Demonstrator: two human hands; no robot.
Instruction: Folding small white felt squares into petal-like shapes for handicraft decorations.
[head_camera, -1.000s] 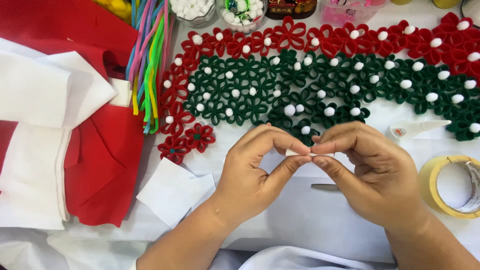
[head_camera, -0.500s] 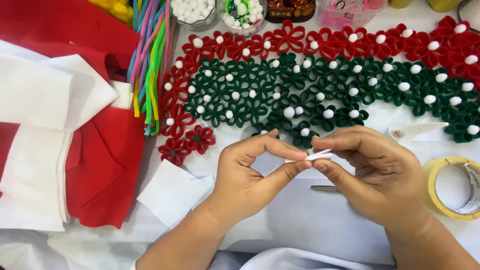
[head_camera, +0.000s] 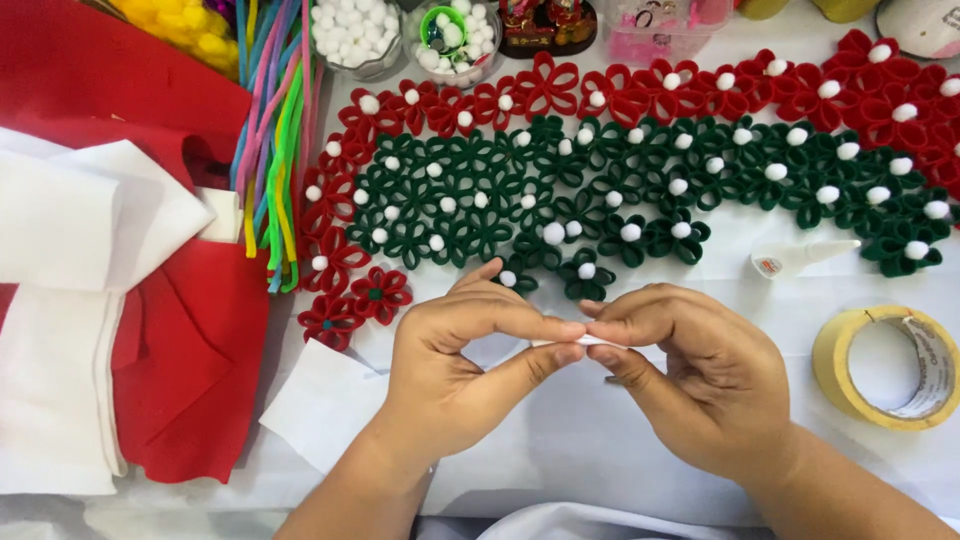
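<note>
1. The left hand (head_camera: 455, 375) and the right hand (head_camera: 700, 375) meet at their fingertips low in the middle of the view, above the white surface (head_camera: 560, 440).
2. Between them they pinch a small white strip (head_camera: 585, 341): the left thumb and forefinger close on its left end, the right thumb and forefinger on its right end. Little of the strip shows, so its material cannot be told.
3. Just beyond the hands lies a wide mat of looped flowers, green flowers (head_camera: 480, 195) in the middle with red flowers (head_camera: 545, 90) along the far and left edges, most with a white pompom at the centre.
4. Two loose red flowers (head_camera: 355, 305) lie to the left of the left hand.
5. A roll of tape (head_camera: 885, 365) lies to the right of the right hand, and a small white glue bottle (head_camera: 800, 260) lies on its side beyond it.
6. Folded red and white felt (head_camera: 120, 300) fills the left side, with coloured pipe cleaners (head_camera: 275, 150) next to it.
7. A jar of white pompoms (head_camera: 355, 30) stands at the far edge.
</note>
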